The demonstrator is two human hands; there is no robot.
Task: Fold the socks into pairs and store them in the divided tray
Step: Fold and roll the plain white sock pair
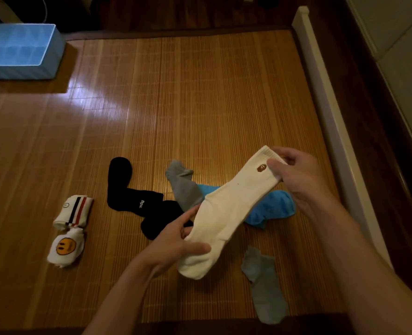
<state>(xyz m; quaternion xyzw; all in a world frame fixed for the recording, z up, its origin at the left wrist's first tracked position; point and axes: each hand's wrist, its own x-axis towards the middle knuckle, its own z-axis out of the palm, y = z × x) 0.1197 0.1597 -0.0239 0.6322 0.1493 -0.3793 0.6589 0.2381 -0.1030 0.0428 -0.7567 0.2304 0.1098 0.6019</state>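
Both hands hold one long white sock [231, 209] stretched on a slant above the bamboo mat [176, 105]. The left hand [176, 240] grips the foot end, its thumb lying across the top of the fabric and its fingers curled beneath. The right hand [294, 175] pinches the ribbed cuff at the upper end, thumb in front and fingers behind, just beside a small brown logo. Whether a second white sock lies flat against the first I cannot tell.

Under the white sock, loose socks lie in a heap on the mat. A pair of black socks [137, 197] with small white lettering sprawls to the left. A grey sock [183, 187] lies beside them and overlaps a bright blue sock [272, 209], which shows from under the white one on the right. Another grey-blue ankle sock [265, 288] lies alone near the front edge, between the two forearms.

Well to the left sit two folded bundles, touching each other: a white striped bundle [73, 210] with dark and red bands, and a smiley-face bundle [66, 247] in front of it.

The divided tray [19, 72], pale blue with a grid of compartments, stands at the far left corner of the mat, well apart from all the socks. A white rail [320, 93] runs along the mat's right side.
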